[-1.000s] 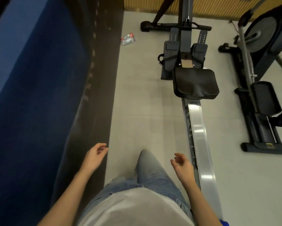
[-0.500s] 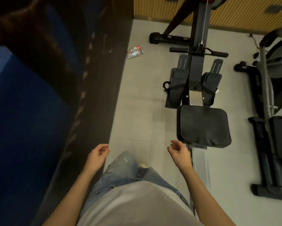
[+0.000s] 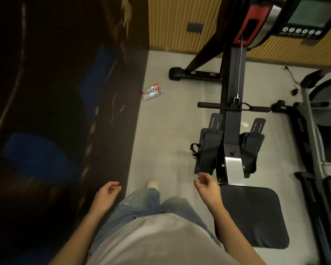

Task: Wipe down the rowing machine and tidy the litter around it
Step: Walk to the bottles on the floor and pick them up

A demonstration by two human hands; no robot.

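Note:
The black rowing machine [image 3: 230,119] runs up the right half of the view, its padded seat [image 3: 250,215] beside my right forearm and its pull handle [image 3: 233,107] across the beam. A crushed clear plastic bottle with a red label [image 3: 152,92] lies on the grey floor by the dark wall, far ahead of me. A small white scrap [image 3: 244,124] lies on the floor between the footrests. My left hand [image 3: 106,194] hangs loosely curled and holds nothing. My right hand [image 3: 207,186] is relaxed and empty, just left of the seat.
A dark blue-and-black wall [image 3: 65,131] closes the left side. Another exercise machine [image 3: 314,131] stands at the right, a cable on the floor near it. The yellow ribbed wall [image 3: 180,22] is at the back. The rower's monitor [image 3: 310,16] sits top right.
I have walked forward along the rower: the seat, footrests and bottle have slid down and nearer in the view. Both hands stay empty at my sides.

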